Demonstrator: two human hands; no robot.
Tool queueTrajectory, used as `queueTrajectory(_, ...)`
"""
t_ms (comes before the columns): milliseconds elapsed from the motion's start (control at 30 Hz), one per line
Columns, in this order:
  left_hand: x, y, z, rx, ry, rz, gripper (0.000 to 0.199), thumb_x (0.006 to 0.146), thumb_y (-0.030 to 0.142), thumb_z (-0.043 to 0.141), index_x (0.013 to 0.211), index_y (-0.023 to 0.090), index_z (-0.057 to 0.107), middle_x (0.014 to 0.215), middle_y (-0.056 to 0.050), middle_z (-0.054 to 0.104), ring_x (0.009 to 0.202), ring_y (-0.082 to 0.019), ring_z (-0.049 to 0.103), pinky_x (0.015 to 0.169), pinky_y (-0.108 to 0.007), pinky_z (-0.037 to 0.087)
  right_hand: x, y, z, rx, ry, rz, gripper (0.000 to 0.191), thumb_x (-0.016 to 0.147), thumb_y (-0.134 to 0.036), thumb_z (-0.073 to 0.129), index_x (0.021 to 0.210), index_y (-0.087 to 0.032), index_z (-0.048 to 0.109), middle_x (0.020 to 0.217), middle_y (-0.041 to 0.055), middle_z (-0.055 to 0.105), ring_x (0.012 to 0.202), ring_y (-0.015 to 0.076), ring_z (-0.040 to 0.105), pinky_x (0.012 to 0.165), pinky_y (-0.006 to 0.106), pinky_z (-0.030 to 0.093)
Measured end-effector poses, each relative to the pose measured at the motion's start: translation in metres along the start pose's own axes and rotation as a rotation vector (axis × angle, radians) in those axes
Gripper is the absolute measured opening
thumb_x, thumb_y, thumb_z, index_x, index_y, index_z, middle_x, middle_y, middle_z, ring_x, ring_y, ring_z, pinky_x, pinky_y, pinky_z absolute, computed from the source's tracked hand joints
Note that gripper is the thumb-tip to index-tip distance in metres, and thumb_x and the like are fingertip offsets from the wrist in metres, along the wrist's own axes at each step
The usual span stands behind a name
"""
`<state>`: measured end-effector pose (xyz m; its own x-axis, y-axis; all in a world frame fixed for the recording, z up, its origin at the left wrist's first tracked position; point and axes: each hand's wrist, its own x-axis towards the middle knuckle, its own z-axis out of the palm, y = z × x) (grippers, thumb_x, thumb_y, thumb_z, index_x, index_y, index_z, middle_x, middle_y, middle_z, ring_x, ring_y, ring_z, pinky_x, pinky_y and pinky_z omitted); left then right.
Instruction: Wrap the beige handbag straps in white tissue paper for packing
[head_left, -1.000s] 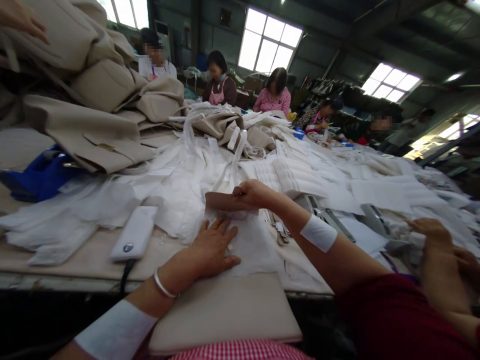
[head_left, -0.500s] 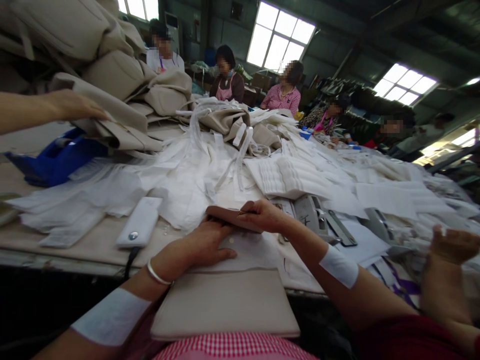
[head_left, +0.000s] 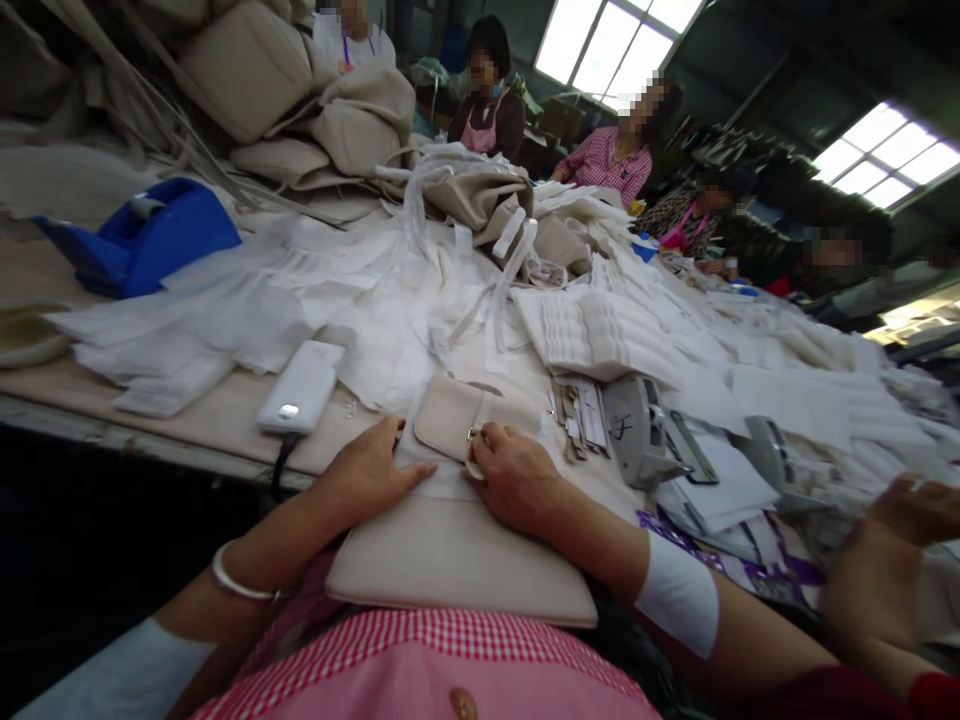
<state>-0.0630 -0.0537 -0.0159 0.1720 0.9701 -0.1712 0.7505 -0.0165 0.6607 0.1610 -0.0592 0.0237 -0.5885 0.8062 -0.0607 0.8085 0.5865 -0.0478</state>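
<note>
A small cream leather flap [head_left: 441,415] with a strap and a gold-coloured buckle [head_left: 471,440] lies on white sheeting at the table's front edge. My right hand [head_left: 521,478] rests over its right part, fingers closed on the strap beside the buckle. To the left of the flap is my left hand [head_left: 375,470], its thumb apart from the fingers, on the edge of the white sheeting [head_left: 442,482]. A larger beige leather piece [head_left: 461,560] lies below both hands, against my checked apron [head_left: 427,640].
A white power bank [head_left: 302,385] with a black cable lies left. Further off are a blue tape dispenser [head_left: 146,235], white sheets [head_left: 360,290] and beige bags [head_left: 247,70]. Grey metal tape dispensers [head_left: 637,430] stand right, near another person's hand [head_left: 911,510]. Several people work across the table.
The flap was raised with its brown underside showing; now it lies pale side up. My left hand has come out from beneath it to the left. Another person's arm has left the view.
</note>
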Motion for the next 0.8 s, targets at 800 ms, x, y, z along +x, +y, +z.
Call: queueTrajectory(800, 0.008, -0.017, 0.002, -0.262, -0.112, -0.120, 0.074, 0.057, 0.065, 0.072, 0.111, 0.015, 0.062, 0.098, -0.010, 0.071, 0.086, -0.029, 0.065, 0.073, -0.035, 0.049, 0.000, 0.026, 0.010, 0.374, 0.168, 0.082, 0.018, 0.091, -0.025, 0.055, 0.089, -0.020, 0.072, 0.110, 0.0088, 0.064, 0.095, 0.0190, 0.063, 0.087, 0.031, 0.049)
